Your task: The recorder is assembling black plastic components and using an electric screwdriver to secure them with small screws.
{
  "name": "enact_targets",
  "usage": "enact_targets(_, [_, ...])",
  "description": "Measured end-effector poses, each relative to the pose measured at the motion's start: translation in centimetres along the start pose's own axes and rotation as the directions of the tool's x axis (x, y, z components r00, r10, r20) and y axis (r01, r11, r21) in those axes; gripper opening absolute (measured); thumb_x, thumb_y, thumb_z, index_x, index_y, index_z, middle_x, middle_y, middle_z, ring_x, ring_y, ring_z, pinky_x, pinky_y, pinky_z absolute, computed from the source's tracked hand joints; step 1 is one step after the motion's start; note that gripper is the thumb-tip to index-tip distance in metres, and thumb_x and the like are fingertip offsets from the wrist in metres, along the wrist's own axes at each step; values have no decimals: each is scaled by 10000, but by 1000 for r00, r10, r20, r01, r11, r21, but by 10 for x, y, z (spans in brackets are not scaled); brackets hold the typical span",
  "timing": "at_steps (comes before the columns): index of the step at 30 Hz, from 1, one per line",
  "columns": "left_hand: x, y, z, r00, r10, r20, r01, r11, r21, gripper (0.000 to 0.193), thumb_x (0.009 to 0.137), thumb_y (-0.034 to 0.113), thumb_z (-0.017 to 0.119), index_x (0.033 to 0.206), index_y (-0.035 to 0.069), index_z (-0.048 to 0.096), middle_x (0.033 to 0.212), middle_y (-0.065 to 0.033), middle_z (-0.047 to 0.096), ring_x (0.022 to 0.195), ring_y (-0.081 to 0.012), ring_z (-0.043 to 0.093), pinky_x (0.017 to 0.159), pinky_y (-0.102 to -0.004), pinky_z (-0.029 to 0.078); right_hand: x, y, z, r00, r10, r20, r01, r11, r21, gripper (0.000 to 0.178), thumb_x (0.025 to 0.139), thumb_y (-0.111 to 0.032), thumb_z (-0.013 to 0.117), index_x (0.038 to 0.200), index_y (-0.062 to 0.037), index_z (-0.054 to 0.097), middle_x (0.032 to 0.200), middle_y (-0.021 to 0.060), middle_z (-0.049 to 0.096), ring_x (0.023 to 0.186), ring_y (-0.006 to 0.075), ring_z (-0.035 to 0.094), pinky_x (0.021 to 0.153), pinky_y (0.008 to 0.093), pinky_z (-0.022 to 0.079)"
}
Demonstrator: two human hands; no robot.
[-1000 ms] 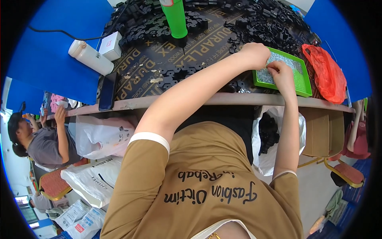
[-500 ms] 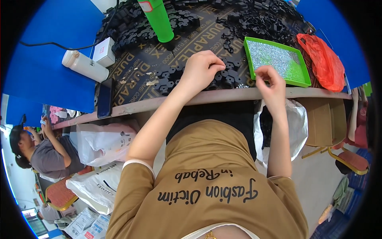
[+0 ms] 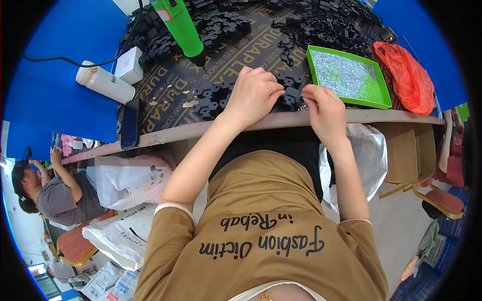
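Overhead, a smooth green tool [image 3: 186, 35] slants down at upper left over the desk [image 3: 246, 57]; a crinkled red bag [image 3: 409, 80] flanks the perforated green tray [image 3: 361, 103] of silvery bits [image 3: 334, 70]; dark hexagonal parts [image 3: 291, 98] lie mid-frame between left hand [image 3: 253, 95] and right hand [image 3: 326, 113], fingers narrow, contents unclear

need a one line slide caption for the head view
Left hand and right hand close together by black parts near the table edge, beside a green tray of silvery pieces.

I'm seeing gold lettering [image 3: 264, 47] across the table [image 3: 281, 119], black script [image 3: 262, 245] on the shirt [image 3: 261, 188] below it, print [image 3: 133, 239] on the sack [image 3: 106, 233] below its left.
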State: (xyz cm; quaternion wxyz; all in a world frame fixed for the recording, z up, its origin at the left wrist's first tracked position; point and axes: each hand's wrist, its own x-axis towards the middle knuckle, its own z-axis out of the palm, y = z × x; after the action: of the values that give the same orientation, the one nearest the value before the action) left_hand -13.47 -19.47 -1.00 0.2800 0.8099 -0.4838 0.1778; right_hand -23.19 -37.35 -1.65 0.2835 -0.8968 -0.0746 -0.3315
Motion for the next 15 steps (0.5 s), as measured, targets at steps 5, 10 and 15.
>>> enact_targets(5, [-2, 8, -6, 997, 52, 50, -56, 996, 67, 184, 744, 188, 723, 881, 67, 707, 890, -26, 661, 883, -187, 576, 792, -335, 392, 4, 0, -4, 981, -179, 71, 190, 963, -191, 253, 738, 26, 587, 966, -80, 619, 769, 85, 630, 773, 255, 613, 668, 362, 480])
enact_targets(10, [-1, 7, -7, 994, -18, 104, 14, 999, 44, 330, 686, 263, 768, 940, 78, 665, 930, -28, 649, 927, -206, 555, 839, -334, 370, 7, -4, -10, 957, -248, 150, 276, 938, -208, 298, 725, 30, 574, 998, -78, 624, 789, 81, 643, 803, 259, 613, 726, 364, 473])
enact_targets(15, [4, 16, -8, 990, -56, 133, 47, 996, 72, 340, 664, 302, 783, 886, 85, 644, 903, -27, 635, 930, -210, 542, 854, -344, 353, 3, 7, -14, 985, -96, 145, 107, 991, -75, 307, 759, 24, 584, 1044, -82, 624, 836, 69, 668, 821, 263, 614, 764, 349, 465])
